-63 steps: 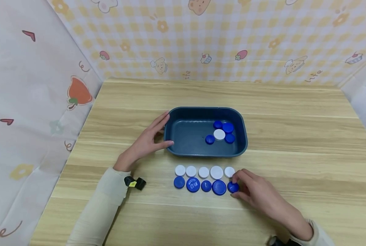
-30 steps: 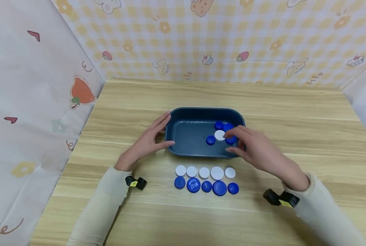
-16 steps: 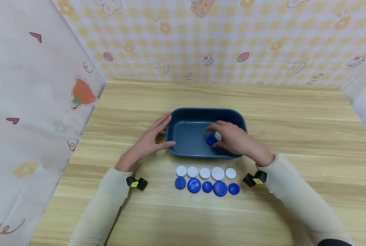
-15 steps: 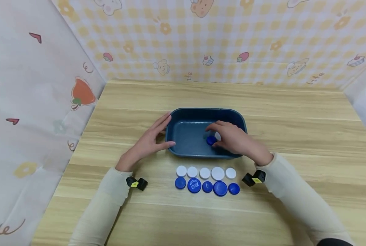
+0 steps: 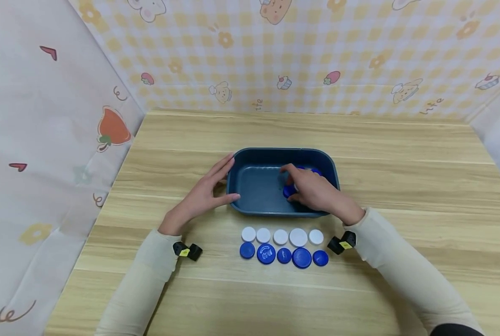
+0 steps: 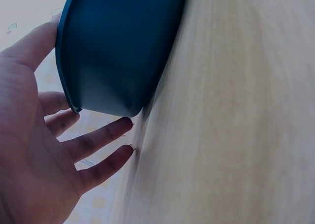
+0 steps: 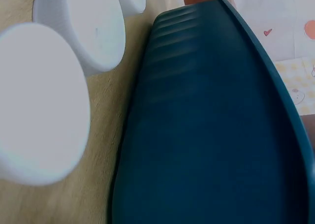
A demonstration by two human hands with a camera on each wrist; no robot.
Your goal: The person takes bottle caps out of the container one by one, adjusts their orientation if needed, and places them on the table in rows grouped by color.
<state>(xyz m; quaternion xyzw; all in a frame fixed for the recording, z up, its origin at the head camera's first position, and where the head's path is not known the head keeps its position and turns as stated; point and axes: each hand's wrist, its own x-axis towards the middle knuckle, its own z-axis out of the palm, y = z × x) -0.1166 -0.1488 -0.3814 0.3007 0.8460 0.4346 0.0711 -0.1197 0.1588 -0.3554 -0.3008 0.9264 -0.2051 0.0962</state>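
Resting at the left end of a dark blue box [image 5: 252, 186], the left hand [image 5: 200, 192] is spread, its thumb at the near corner of the rim and its other fingers toward the far corner. The right hand [image 5: 317, 190] is inside the right half of the box, bent over a blue cap [image 5: 288, 191], with thumb and forefinger on either side of it; whether they pinch it cannot be determined. More blue caps [image 5: 315, 171] show in part behind that hand, on the box floor. On the wooden table [image 5: 216, 303], just in front of the box, lie two rows of five: white caps [image 5: 281, 237] nearer the box, blue table caps [image 5: 284, 255] nearer the person. The fourth white cap is the widest of its row; the second blue one bears pale print. Both sleeves are light, and a black device [image 5: 187, 250] sits at the left wrist
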